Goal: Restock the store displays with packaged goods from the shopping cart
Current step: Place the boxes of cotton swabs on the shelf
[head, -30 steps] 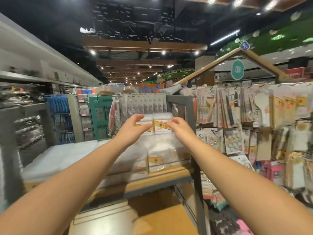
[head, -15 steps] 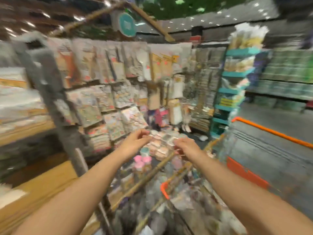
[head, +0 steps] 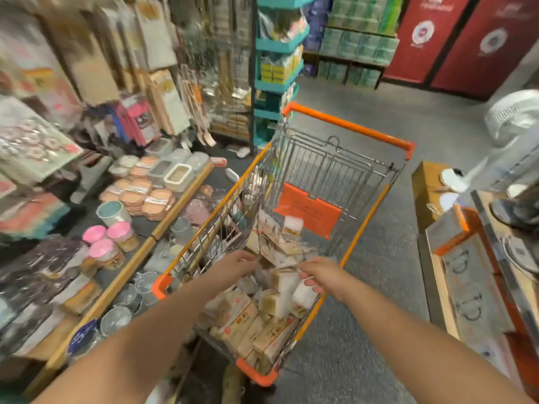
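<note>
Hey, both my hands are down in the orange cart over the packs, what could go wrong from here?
1. The packaged goods lie in a loose, tilted heap, so lifting one from the pile may let its neighbours slide or tumble.
2. The left hand and right hand reach in close to the shopping cart wire side, which might snag a wrapper.
3. Glass jars stand on the low ledge right beside the cart; a nudge could knock them.

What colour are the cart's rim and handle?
Orange, on the cart, seen in the head view.
</note>
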`<state>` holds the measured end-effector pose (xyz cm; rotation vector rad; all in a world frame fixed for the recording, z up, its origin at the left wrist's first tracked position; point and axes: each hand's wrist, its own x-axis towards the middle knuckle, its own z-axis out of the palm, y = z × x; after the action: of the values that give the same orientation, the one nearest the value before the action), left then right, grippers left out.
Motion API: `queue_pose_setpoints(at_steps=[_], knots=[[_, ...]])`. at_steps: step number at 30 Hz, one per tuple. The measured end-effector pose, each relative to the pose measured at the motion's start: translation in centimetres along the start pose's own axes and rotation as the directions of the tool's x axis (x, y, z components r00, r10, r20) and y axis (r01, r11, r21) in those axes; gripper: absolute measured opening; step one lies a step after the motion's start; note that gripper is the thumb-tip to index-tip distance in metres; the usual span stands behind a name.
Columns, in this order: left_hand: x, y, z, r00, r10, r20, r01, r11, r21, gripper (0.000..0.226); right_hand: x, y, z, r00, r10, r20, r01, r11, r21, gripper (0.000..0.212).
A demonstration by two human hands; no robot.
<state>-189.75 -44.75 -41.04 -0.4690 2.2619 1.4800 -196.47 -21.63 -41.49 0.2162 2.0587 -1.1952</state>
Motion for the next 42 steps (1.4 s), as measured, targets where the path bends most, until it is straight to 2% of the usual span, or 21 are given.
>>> queue_pose_setpoints(at_steps=[2,6,8,11,12,14,16,17,19,21,23,24,25,27,29,31,33,36,38,40,42], knots=[[2.8,-1.4,0.4,0.994,-0.085,0.07,0.084,0.996,0.011,0.029,2.6,0.9,-0.6,0.999,0.034,-0.021,-0.033,0.999,0.029,0.014],[7.1,-3.7,1.3,0.965,-0.19,0.178,0.199,0.979,-0.037,0.027,6.8,1.2,0.0,0.992,0.086,-0.089,-0.087,0.996,-0.013,0.032],[8.9,-4.6,1.9,0.947,-0.217,0.236,0.231,0.972,-0.033,0.026,8.8,1.6,1.0,0.985,0.1,-0.142,-0.1,0.995,0.004,0.051],[10.8,-6.1,2.8,0.912,-0.268,0.31,0.302,0.951,-0.066,0.025,11.3,2.7,2.8,0.966,0.202,-0.163,-0.184,0.976,0.114,0.085],[11.3,-6.7,3.1,0.894,-0.283,0.348,0.325,0.943,-0.067,0.029,12.0,3.4,3.4,0.959,0.236,-0.157,-0.227,0.971,0.071,0.094],[11.9,-7.7,3.5,0.866,-0.302,0.398,0.351,0.934,-0.057,0.038,13.2,4.9,4.0,0.951,0.285,-0.122,-0.304,0.935,-0.186,0.113],[12.5,-8.6,3.6,0.848,-0.322,0.422,0.382,0.922,-0.064,0.037,14.4,6.4,4.3,0.942,0.33,-0.066,-0.311,0.782,-0.54,0.132],[12.8,-9.1,3.5,0.836,-0.336,0.433,0.403,0.912,-0.071,0.035,14.9,7.0,4.4,0.938,0.343,-0.052,-0.291,0.695,-0.657,0.138],[13.0,-9.6,3.4,0.831,-0.342,0.439,0.416,0.906,-0.082,0.037,15.5,7.7,4.4,0.944,0.323,-0.066,-0.253,0.584,-0.772,0.14],[13.1,-9.8,3.4,0.847,-0.353,0.398,0.416,0.905,-0.084,0.04,15.8,7.7,4.1,0.953,0.297,-0.066,-0.23,0.563,-0.794,0.134],[13.5,-10.1,3.3,0.861,-0.37,0.349,0.423,0.902,-0.088,0.033,16.0,7.6,3.6,0.959,0.28,-0.049,-0.217,0.607,-0.764,0.128],[13.6,-9.9,3.3,0.859,-0.372,0.351,0.427,0.899,-0.093,0.026,15.9,7.3,3.3,0.962,0.272,-0.035,-0.214,0.666,-0.714,0.127],[13.7,-9.6,3.0,0.855,-0.369,0.364,0.434,0.894,-0.114,0.025,15.8,7.0,3.1,0.966,0.257,-0.008,-0.204,0.748,-0.632,0.126],[13.8,-8.7,2.5,0.846,-0.328,0.42,0.428,0.888,-0.169,0.041,15.4,6.0,2.8,0.969,0.229,0.088,-0.177,0.9,-0.398,0.121],[13.6,-7.7,1.9,0.853,-0.217,0.474,0.356,0.907,-0.226,0.048,15.1,5.2,2.5,0.95,0.234,0.208,-0.2,0.964,-0.174,0.107],[13.5,-7.1,1.6,0.84,-0.157,0.52,0.353,0.885,-0.303,0.045,14.8,4.2,2.7,0.899,0.283,0.334,-0.316,0.947,0.049,0.091],[13.6,-6.8,1.6,0.825,-0.137,0.548,0.389,0.842,-0.375,0.068,14.6,3.4,3.2,0.862,0.339,0.377,-0.433,0.879,0.198,0.09],[13.9,-6.7,1.8,0.816,-0.14,0.561,0.435,0.788,-0.436,0.093,14.5,2.3,4.1,0.802,0.448,0.396,-0.558,0.797,0.23,0.1],[14.0,-6.9,2.0,0.83,-0.167,0.533,0.435,0.792,-0.429,0.078,14.6,2.0,4.8,0.778,0.499,0.382,-0.594,0.783,0.187,0.1],[14.1,-7.3,2.3,0.845,-0.219,0.488,0.452,0.78,-0.432,0.059,14.6,2.0,5.7,0.775,0.52,0.358,-0.605,0.775,0.183,0.089],[14.1,-7.6,2.3,0.849,-0.268,0.456,0.479,0.755,-0.447,0.05,14.9,2.4,6.3,0.778,0.522,0.35,-0.609,0.763,0.214,0.088]])
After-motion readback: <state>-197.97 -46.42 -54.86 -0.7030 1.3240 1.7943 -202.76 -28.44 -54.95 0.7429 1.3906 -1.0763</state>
